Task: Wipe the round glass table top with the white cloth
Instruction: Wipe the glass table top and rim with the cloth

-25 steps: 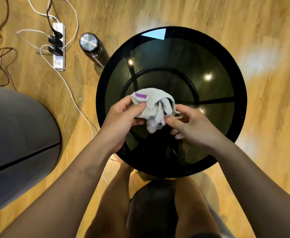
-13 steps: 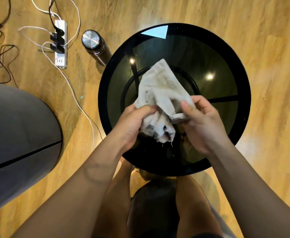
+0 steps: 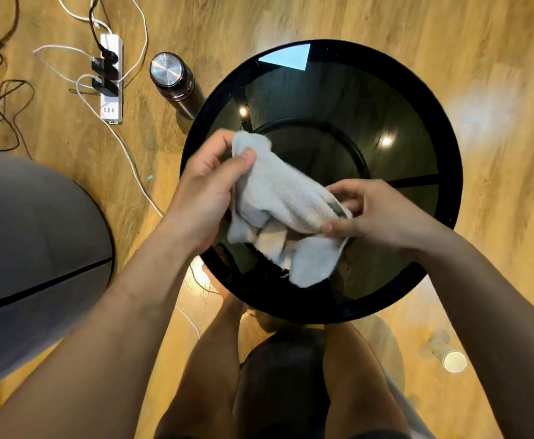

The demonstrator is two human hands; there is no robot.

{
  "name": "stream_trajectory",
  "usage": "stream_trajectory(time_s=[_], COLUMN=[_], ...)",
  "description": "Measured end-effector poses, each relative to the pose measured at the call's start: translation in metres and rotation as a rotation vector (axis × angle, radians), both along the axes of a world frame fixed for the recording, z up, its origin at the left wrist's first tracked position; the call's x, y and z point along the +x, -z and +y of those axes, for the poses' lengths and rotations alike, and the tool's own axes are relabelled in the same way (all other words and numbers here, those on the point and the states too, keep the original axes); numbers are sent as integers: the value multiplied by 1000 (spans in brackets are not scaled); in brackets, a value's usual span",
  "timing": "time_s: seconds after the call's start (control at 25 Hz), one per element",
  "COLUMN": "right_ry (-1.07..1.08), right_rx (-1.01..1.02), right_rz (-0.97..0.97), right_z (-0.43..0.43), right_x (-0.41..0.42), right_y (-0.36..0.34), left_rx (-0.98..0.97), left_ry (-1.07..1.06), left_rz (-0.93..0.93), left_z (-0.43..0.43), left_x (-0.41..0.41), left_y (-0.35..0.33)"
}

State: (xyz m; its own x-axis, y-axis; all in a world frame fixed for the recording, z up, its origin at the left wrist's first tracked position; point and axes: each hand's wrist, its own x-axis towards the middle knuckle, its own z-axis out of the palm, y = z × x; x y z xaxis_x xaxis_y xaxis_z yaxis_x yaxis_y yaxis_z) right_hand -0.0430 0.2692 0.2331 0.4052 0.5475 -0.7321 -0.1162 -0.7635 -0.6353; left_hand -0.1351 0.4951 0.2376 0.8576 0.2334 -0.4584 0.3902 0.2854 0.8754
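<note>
Both hands grip the white cloth (image 3: 278, 198) over the round glass table (image 3: 417, 99) — left hand (image 3: 208, 188) pinching one end, right hand (image 3: 376, 213) the other.

The cloth (image 3: 278, 198) is held over the near-left part of the round worktop (image 3: 417, 99), with the left hand (image 3: 208, 185) at its far-left end and the right hand (image 3: 376, 213) at its near-right end. A flask (image 3: 174, 80) is stood on the floor (image 3: 497, 42) just beside the worktop's far-left rim, and a power strip (image 3: 111, 80) with cables is laid further left. A seat (image 3: 28, 248) is placed left of the arms, the knees are seen below the worktop's near edge, and a cup (image 3: 449, 356) is laid on the floor at near right.
</note>
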Motion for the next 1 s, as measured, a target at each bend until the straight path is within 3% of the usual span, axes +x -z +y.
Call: stream_trajectory(time_s=[0.08, 0.2, 0.28, 0.36, 0.44, 0.64, 0.68, 0.76, 0.88, 1.0], right_ry=[110, 595, 692, 648, 770, 884, 908, 918, 798, 735], right_rx=[163, 586, 565, 492, 598, 722, 762, 651, 576, 439], right_rz=[107, 612, 730, 679, 764, 983, 999, 870, 714, 427], right_z=[0, -6, -12, -15, -16, -22, -22, -27, -26, -29], right_x=[10, 25, 25, 23, 23, 25, 25, 24, 28, 32], right_y=[0, 2, 10, 13, 18, 24, 25, 26, 24, 19], left_rx=[160, 294, 212, 35, -145, -230, -235, -221, -218, -225], left_ry=[114, 264, 194, 40, -60, 122, 93, 44, -5, 22], left_rz=[-5, 103, 134, 144, 191, 377, 377, 410, 371, 260], left_z=[9, 15, 21, 24, 30, 44, 45, 44, 45, 45], left_x=[14, 33, 39, 39, 32, 5, 3, 0, -1, -3], left_y=[-2, 2, 5, 6, 12, 20, 21, 22, 23, 15])
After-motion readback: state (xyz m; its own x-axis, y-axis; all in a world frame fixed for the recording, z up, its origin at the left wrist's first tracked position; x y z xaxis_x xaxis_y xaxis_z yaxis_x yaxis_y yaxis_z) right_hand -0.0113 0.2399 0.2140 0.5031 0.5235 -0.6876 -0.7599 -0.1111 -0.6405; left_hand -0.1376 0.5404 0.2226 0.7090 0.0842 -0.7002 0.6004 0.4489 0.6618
